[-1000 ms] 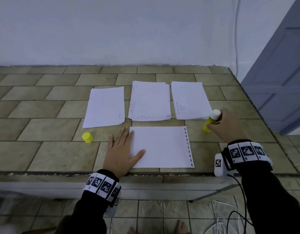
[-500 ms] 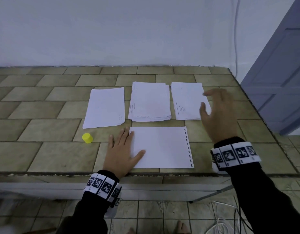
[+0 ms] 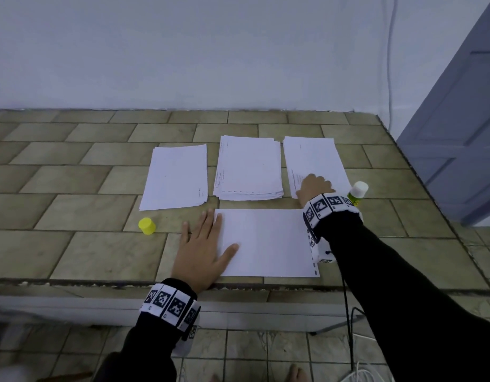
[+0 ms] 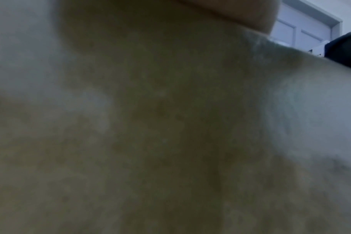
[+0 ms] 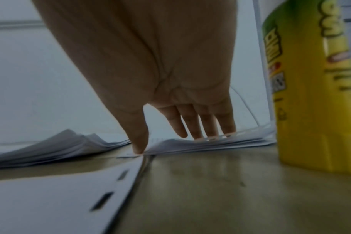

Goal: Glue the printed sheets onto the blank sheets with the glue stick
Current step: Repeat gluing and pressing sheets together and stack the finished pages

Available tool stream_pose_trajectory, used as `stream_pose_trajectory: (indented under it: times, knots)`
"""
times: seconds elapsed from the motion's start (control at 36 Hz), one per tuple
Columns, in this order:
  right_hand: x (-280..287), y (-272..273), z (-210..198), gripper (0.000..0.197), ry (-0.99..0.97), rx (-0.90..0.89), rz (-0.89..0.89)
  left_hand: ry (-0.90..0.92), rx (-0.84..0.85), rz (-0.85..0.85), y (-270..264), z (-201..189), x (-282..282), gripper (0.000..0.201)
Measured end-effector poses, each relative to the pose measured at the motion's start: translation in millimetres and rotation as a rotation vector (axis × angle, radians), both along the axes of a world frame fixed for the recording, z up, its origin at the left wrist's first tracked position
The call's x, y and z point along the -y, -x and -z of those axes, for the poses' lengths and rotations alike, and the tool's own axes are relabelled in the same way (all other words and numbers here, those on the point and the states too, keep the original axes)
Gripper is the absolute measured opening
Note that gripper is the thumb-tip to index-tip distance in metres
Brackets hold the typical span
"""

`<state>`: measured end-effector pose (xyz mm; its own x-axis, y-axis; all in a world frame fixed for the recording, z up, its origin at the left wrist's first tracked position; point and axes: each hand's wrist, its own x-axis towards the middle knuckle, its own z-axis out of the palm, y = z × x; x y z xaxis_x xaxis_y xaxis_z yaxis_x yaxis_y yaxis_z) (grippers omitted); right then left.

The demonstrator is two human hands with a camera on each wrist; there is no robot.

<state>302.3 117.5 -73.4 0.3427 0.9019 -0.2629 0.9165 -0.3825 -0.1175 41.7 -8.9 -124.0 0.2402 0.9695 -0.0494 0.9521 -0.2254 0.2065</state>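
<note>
A white sheet (image 3: 265,241) with a dashed right margin lies near the table's front edge, and my left hand (image 3: 203,244) rests flat on its left edge. Behind it lie three paper stacks: left (image 3: 177,177), middle (image 3: 249,168) and right (image 3: 315,158). My right hand (image 3: 314,186) is on the near left corner of the right stack (image 5: 240,139). Its straight fingers (image 5: 200,133) touch the top sheet and the thumb tip meets the corner. The uncapped yellow glue stick (image 3: 358,193) stands upright just right of that hand. Its yellow cap (image 3: 146,226) sits left of my left hand.
The tiled table (image 3: 73,244) ends at a front edge just behind my left wrist and a right edge near a grey door (image 3: 458,133). A cable (image 3: 388,64) hangs down the wall. The left wrist view is dark and blurred.
My right hand let go of the glue stick, leaving it upright at the right. It then swung over the right stack and came down on its near corner. My left hand stayed put.
</note>
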Motion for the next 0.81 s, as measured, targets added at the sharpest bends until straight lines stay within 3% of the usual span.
stream_pose_trajectory:
  times: [0.11, 0.31, 0.5, 0.67, 0.81]
  knots:
    - [1.4, -5.7, -5.0, 0.045, -0.013, 0.008, -0.036, -0.004, 0.036, -0.002, -0.7, -0.4, 0.4, 0.102]
    - [-0.8, -11.1, -14.9, 0.022, -0.117, 0.049, -0.073, -0.009, 0.104, -0.012, -0.4, -2.1, 0.7, 0.102]
    - [0.1, -15.3, -33.8, 0.03, -0.317, 0.051, -0.09, -0.029, 0.183, -0.016, 2.0, 0.5, -0.1, 0.1]
    - [9.7, -10.7, -58.5, 0.034, -0.535, 0.153, -0.197, -0.02, 0.255, -0.026, 1.9, -0.5, 0.5, 0.091]
    - [37.7, 1.9, -66.5, 0.035, -0.604, 0.034, -0.347, -0.048, 0.355, -0.04, 3.1, -0.1, 1.2, 0.097]
